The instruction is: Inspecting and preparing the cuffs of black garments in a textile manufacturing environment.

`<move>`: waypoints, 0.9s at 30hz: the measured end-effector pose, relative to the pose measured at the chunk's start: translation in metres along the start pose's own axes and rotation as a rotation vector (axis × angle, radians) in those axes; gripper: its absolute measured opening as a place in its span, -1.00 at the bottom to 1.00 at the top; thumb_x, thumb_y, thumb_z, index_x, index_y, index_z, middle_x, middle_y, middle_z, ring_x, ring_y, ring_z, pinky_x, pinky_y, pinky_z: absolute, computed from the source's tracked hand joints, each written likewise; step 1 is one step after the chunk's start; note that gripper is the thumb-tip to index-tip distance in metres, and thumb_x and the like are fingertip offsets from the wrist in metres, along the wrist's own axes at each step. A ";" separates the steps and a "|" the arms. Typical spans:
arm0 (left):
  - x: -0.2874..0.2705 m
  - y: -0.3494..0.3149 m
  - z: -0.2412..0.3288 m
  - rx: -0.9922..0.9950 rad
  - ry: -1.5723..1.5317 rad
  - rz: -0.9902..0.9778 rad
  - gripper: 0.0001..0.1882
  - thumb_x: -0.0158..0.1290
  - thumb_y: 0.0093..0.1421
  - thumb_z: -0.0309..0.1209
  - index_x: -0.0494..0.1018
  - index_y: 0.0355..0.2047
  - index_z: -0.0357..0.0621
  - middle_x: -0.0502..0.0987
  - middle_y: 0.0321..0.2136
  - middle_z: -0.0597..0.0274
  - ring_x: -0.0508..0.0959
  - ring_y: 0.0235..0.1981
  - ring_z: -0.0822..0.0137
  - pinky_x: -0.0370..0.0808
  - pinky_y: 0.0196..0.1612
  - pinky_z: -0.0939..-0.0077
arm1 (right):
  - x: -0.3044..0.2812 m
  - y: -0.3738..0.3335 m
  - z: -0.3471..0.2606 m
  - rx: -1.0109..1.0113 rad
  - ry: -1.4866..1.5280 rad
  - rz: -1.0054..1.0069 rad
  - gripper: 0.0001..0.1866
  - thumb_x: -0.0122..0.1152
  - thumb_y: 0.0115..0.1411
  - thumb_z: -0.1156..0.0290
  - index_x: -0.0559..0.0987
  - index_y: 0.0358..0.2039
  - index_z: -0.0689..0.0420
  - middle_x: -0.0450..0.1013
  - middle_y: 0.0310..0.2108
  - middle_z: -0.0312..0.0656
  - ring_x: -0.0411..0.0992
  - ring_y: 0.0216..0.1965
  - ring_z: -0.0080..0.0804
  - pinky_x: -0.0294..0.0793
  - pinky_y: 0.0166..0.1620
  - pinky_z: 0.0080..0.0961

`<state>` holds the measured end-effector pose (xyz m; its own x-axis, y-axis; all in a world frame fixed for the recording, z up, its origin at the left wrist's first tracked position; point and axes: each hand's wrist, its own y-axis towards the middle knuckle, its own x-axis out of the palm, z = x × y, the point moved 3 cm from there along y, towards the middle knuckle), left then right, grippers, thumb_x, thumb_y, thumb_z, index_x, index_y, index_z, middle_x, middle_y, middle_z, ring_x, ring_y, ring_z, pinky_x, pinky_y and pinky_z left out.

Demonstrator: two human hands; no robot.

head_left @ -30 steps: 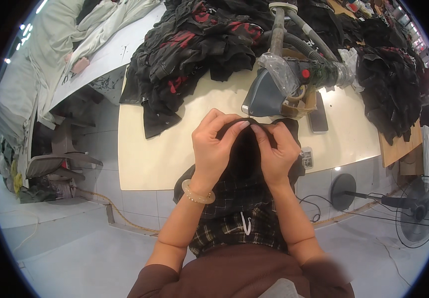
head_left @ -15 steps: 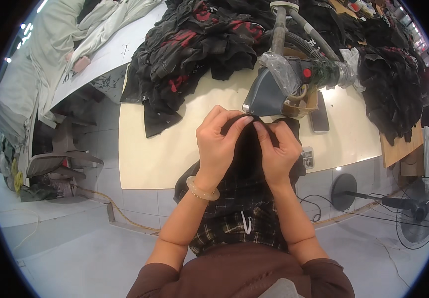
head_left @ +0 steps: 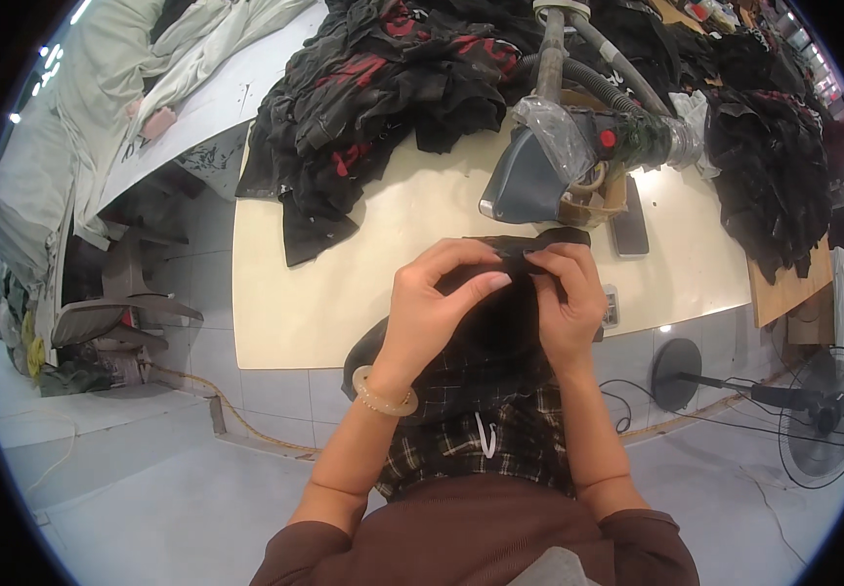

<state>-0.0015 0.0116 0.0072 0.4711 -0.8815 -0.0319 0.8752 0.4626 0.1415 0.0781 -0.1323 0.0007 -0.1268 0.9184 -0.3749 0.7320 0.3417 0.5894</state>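
A black garment (head_left: 500, 313) hangs over the near edge of the cream table and down across my lap. My left hand (head_left: 432, 298) pinches its upper edge between bent fingers and thumb. Close beside it, my right hand (head_left: 570, 298) grips the same edge with thumb and fingers. The fabric between the fingertips is bunched, and its detail is too dark to make out. Just beyond my hands stands the grey head of a trimming machine (head_left: 525, 181) with a suction hose and clear plastic wrapped about it.
Black garments with red print lie in a heap (head_left: 373, 98) at the back left of the cream table (head_left: 285, 313); another pile (head_left: 769, 186) hangs at the right. A dark phone-like slab (head_left: 629, 220) lies by the machine. A fan (head_left: 822, 420) stands at the right, a chair (head_left: 114, 313) at the left.
Both hands have come down a little toward me, away from the machine head, with the garment's edge. They have also drawn slightly apart.
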 end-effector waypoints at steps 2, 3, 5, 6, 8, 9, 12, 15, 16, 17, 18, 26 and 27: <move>-0.001 -0.005 0.000 -0.064 -0.037 -0.055 -0.82 0.23 0.06 -0.56 0.54 -0.30 -0.33 0.58 -0.27 0.22 0.53 -0.22 0.45 0.44 -0.08 0.59 | -0.002 0.000 -0.006 -0.031 0.011 -0.027 -0.76 0.23 -0.06 0.75 0.57 -0.35 0.21 0.40 -0.40 -0.18 0.42 -0.38 -0.28 0.41 -0.34 -0.53; -0.001 -0.005 0.004 -0.067 -0.037 -0.055 -0.82 0.23 0.06 -0.56 0.54 -0.30 -0.33 0.58 -0.27 0.22 0.53 -0.22 0.45 0.44 -0.08 0.59 | -0.003 0.002 -0.010 0.000 0.043 -0.045 -0.75 0.20 -0.06 0.76 0.57 -0.34 0.21 0.40 -0.38 -0.17 0.42 -0.36 -0.28 0.41 -0.32 -0.52; -0.001 -0.005 0.011 -0.032 -0.015 -0.049 -0.82 0.23 0.05 -0.59 0.53 -0.31 -0.34 0.57 -0.30 0.23 0.52 -0.26 0.46 0.44 -0.12 0.61 | -0.003 0.002 -0.012 0.030 0.075 -0.062 -0.74 0.18 -0.07 0.77 0.57 -0.34 0.21 0.39 -0.37 -0.17 0.42 -0.33 -0.27 0.42 -0.29 -0.52; -0.002 -0.004 0.010 -0.032 -0.015 -0.050 -0.82 0.23 0.05 -0.59 0.53 -0.31 -0.34 0.57 -0.30 0.23 0.52 -0.26 0.46 0.44 -0.12 0.61 | -0.002 0.003 -0.011 0.050 0.113 -0.075 -0.75 0.21 -0.06 0.74 0.57 -0.32 0.20 0.39 -0.35 -0.18 0.42 -0.33 -0.29 0.42 -0.27 -0.52; -0.005 -0.003 0.005 0.049 0.032 0.008 -0.83 0.21 0.03 -0.61 0.53 -0.32 -0.33 0.58 -0.35 0.18 0.57 -0.31 0.39 0.49 -0.18 0.57 | -0.002 0.007 -0.012 0.071 0.152 -0.089 -0.75 0.24 -0.04 0.71 0.57 -0.30 0.20 0.39 -0.34 -0.19 0.42 -0.32 -0.31 0.41 -0.26 -0.52; -0.006 -0.002 0.005 0.048 0.034 0.009 -0.83 0.21 0.03 -0.61 0.53 -0.32 -0.33 0.58 -0.35 0.18 0.57 -0.31 0.39 0.49 -0.18 0.57 | -0.001 0.011 -0.016 0.072 0.177 -0.132 -0.75 0.29 -0.04 0.66 0.59 -0.29 0.20 0.38 -0.34 -0.20 0.41 -0.33 -0.34 0.41 -0.26 -0.53; -0.009 -0.001 0.008 0.125 0.092 0.043 -0.84 0.17 0.01 -0.67 0.52 -0.34 -0.32 0.56 -0.38 0.17 0.56 -0.33 0.36 0.48 -0.21 0.55 | -0.001 0.013 -0.015 0.091 0.221 -0.201 -0.74 0.37 -0.04 0.55 0.61 -0.26 0.19 0.36 -0.37 -0.23 0.38 -0.37 -0.40 0.39 -0.27 -0.54; -0.006 -0.001 0.012 0.186 0.128 0.052 -0.85 0.14 0.00 -0.74 0.49 -0.39 -0.35 0.52 -0.39 0.23 0.51 -0.34 0.44 0.45 -0.21 0.63 | 0.002 0.012 -0.014 0.122 0.231 -0.213 -0.74 0.40 -0.05 0.51 0.63 -0.28 0.20 0.34 -0.41 -0.25 0.35 -0.39 -0.45 0.36 -0.30 -0.57; -0.006 -0.001 0.011 0.182 0.118 0.061 -0.85 0.14 0.00 -0.73 0.50 -0.38 -0.35 0.52 -0.39 0.23 0.51 -0.34 0.43 0.45 -0.21 0.63 | 0.002 0.012 -0.014 0.135 0.221 -0.197 -0.74 0.41 -0.05 0.51 0.64 -0.29 0.21 0.33 -0.42 -0.26 0.34 -0.40 -0.47 0.35 -0.31 -0.58; -0.007 -0.001 0.011 0.177 0.109 0.071 -0.85 0.15 0.00 -0.73 0.50 -0.37 -0.35 0.52 -0.39 0.23 0.52 -0.34 0.43 0.45 -0.22 0.62 | 0.003 0.012 -0.013 0.134 0.222 -0.197 -0.74 0.41 -0.05 0.51 0.64 -0.29 0.21 0.33 -0.42 -0.26 0.34 -0.40 -0.47 0.35 -0.31 -0.58; -0.008 -0.001 0.011 0.177 0.110 0.072 -0.85 0.15 0.00 -0.73 0.50 -0.37 -0.35 0.52 -0.39 0.23 0.52 -0.34 0.43 0.45 -0.22 0.62 | 0.003 0.012 -0.014 0.116 0.201 -0.211 -0.76 0.40 -0.05 0.53 0.64 -0.30 0.21 0.33 -0.44 -0.26 0.34 -0.41 -0.48 0.35 -0.33 -0.59; -0.009 0.003 0.013 0.094 0.111 -0.028 -0.85 0.18 0.08 -0.61 0.57 -0.30 -0.32 0.57 -0.35 0.18 0.55 -0.34 0.41 0.47 -0.22 0.60 | 0.007 0.016 -0.012 0.079 0.193 -0.151 -0.79 0.37 -0.06 0.61 0.63 -0.34 0.24 0.33 -0.49 -0.25 0.36 -0.46 -0.47 0.36 -0.37 -0.59; -0.009 0.003 0.011 0.094 0.111 -0.027 -0.85 0.18 0.08 -0.61 0.57 -0.30 -0.32 0.57 -0.35 0.18 0.55 -0.34 0.41 0.47 -0.22 0.60 | 0.008 0.016 -0.014 0.070 0.171 -0.136 -0.80 0.36 -0.05 0.62 0.63 -0.34 0.25 0.34 -0.49 -0.25 0.36 -0.46 -0.47 0.36 -0.37 -0.59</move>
<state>-0.0045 0.0200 0.0190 0.4610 -0.8754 -0.1457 0.8762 0.4229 0.2313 0.0800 -0.1164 0.0170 -0.3344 0.8873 -0.3175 0.7444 0.4553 0.4885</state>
